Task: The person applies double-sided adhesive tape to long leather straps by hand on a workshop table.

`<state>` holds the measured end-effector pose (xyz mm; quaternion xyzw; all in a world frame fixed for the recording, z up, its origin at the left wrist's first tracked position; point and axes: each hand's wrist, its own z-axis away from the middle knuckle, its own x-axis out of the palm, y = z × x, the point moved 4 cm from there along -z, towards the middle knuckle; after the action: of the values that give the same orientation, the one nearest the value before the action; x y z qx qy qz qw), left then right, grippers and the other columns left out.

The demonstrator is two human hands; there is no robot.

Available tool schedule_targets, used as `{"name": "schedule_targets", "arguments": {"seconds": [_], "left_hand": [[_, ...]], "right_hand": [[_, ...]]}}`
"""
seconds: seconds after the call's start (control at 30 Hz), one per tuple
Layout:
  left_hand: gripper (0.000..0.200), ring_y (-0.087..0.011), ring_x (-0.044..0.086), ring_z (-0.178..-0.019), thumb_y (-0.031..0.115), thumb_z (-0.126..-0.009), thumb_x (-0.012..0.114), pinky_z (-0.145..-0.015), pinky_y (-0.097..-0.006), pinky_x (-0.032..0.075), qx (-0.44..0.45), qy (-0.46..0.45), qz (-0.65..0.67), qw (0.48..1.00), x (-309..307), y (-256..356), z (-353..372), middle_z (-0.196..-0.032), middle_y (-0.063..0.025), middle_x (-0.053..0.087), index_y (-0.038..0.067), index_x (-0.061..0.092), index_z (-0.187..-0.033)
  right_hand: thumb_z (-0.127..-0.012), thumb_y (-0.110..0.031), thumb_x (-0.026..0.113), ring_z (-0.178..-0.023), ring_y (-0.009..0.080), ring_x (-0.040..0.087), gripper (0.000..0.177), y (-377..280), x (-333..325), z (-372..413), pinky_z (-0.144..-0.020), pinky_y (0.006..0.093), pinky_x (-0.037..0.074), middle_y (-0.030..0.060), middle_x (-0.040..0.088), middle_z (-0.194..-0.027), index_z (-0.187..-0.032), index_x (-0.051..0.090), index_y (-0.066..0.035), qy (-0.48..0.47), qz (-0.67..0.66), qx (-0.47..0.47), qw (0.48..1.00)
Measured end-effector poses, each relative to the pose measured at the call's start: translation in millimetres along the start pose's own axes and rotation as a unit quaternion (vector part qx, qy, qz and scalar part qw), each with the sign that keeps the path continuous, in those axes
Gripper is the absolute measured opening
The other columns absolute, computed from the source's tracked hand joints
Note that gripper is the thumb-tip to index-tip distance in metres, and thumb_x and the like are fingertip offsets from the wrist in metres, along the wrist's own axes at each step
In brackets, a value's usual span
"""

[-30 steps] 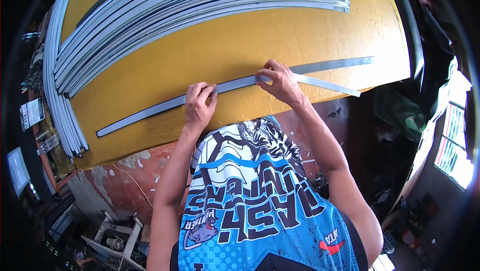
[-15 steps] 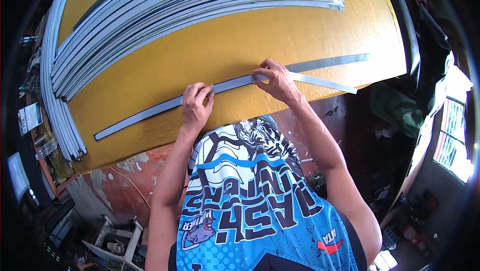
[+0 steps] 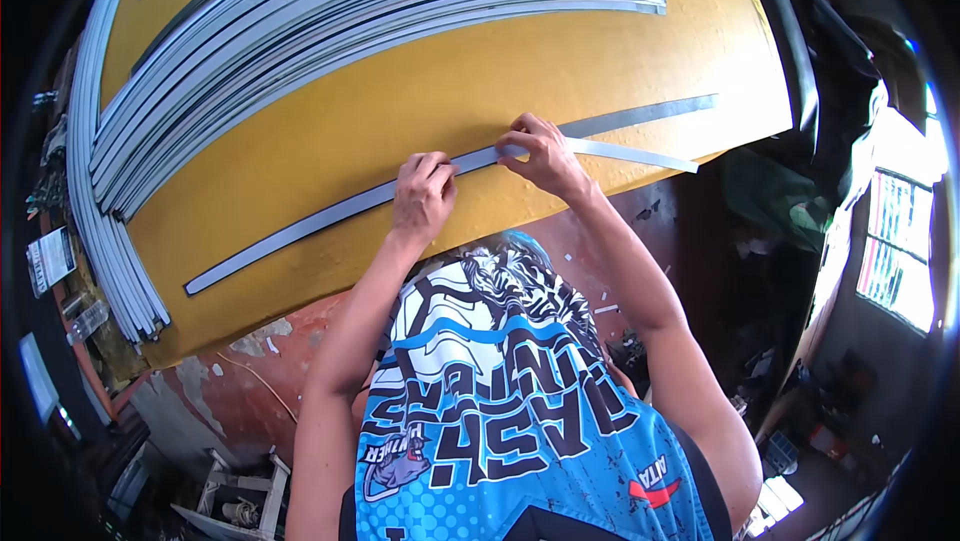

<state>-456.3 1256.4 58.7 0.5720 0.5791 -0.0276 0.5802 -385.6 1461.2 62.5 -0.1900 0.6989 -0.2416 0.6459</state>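
A long white strip (image 3: 335, 213) lies over a dark grey strip (image 3: 640, 116) on the yellow tabletop. To the left the two are lined up, with a thin dark border showing around the white one. Right of my right hand they part: the white strip's loose end angles toward the table's near edge, while the dark strip runs on bare. My right hand (image 3: 543, 158) pinches the white strip where they separate. Just left of it, my left hand (image 3: 425, 196) has its fingers bunched together on the lined-up strips; its fingertips are partly hidden.
A thick bundle of long grey and white strips (image 3: 330, 36) covers the far side of the yellow table (image 3: 600, 71). More strips (image 3: 120, 271) hang along its left edge. Dark draped material (image 3: 785, 31) borders the right side. A wooden stool-like frame (image 3: 235, 496) stands on the floor below.
My left hand has slid right along the strips, closer to my right hand. My right hand keeps its pinch at about the same place on the strip. The view has shifted slightly.
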Motion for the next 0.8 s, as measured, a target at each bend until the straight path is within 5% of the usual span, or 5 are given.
{"name": "schedule_targets", "arguments": {"seconds": [0.5,0.8], "left_hand": [[0.021,-0.0333,0.062,-0.093,-0.005,-0.077,0.067,-0.084,-0.0427,0.052,-0.047,0.044,-0.016,0.998,42,31,-19,-0.097,-0.0136,0.065,0.001,0.071,-0.097],[0.024,-0.0305,0.059,-0.095,0.008,-0.079,0.075,-0.084,-0.0409,0.051,-0.072,0.034,-0.051,0.996,40,32,-18,-0.099,-0.0112,0.063,0.003,0.074,-0.102]], "right_hand": [[-0.08,-0.019,0.081,-0.092,0.0323,0.065,0.035,22,-36,11,-0.082,0.0423,0.054,0.0122,0.061,-0.11,-0.113,0.071,-0.01,-0.007,-0.04,-0.046,0.998],[-0.08,-0.018,0.079,-0.091,0.0311,0.064,0.02,63,-62,17,-0.08,0.043,0.051,0.0083,0.064,-0.094,-0.096,0.072,-0.009,-0.029,-0.053,-0.031,0.998]]}}
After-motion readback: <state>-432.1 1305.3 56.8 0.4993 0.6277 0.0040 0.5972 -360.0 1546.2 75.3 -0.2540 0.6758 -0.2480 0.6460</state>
